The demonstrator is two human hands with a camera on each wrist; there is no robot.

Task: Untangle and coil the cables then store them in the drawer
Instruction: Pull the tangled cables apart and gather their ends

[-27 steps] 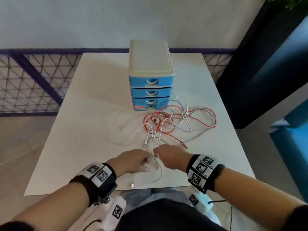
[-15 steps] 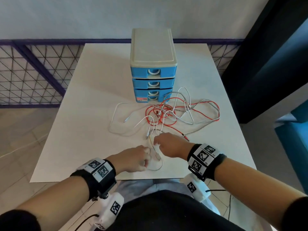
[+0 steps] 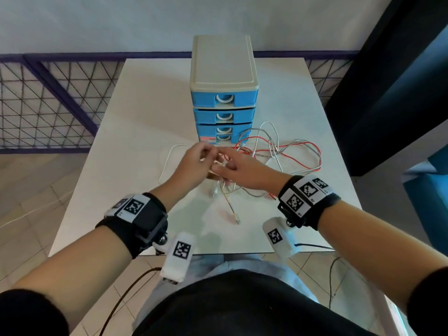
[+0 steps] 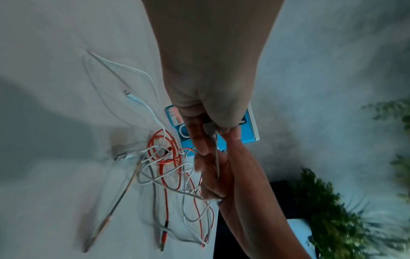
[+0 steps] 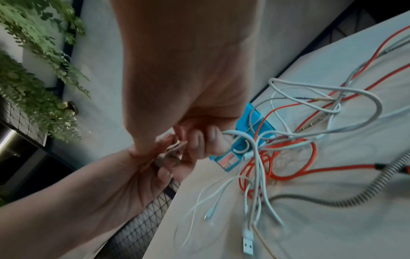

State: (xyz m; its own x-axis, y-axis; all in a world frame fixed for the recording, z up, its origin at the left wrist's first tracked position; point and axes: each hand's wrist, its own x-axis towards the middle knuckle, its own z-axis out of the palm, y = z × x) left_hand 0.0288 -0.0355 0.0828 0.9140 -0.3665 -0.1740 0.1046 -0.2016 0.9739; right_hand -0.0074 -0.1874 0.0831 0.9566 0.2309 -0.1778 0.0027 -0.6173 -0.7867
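A white table (image 3: 145, 112) carries everything, and toward its far middle stands a blue drawer unit (image 3: 224, 93) with a cream top and 4 drawer fronts, all of them pushed in as far as the head view shows. Just in front of that unit and spreading to its right lies the tangle of cables (image 3: 278, 151): an orange-red cable (image 5: 288, 175) looped several times, a grey braided cable (image 5: 363, 194), and several white cables (image 4: 142, 105), one ending in a white USB plug (image 5: 248, 245) that lies flat on the table, with a thin beige cable (image 3: 231, 209) trailing toward the near edge. None of these is coiled, and they cross over one another at the heap's middle, so the untangling looks barely begun and the coiling and storing are all still to do; no drawer is open to receive anything. Both hands are raised together over the near side of the heap. The left hand (image 3: 194, 166) has its fingers curled and pinches a small plug end with a thin grey strand (image 4: 216, 157) running from it, seen best from the left wrist. The right hand (image 3: 242, 170) is curled too, its fingers closed round a bundle of white strands that fan out from its fingertips (image 5: 213, 138) down into the knot. My guess is that 1 cable is being picked out by its end to be drawn free first.
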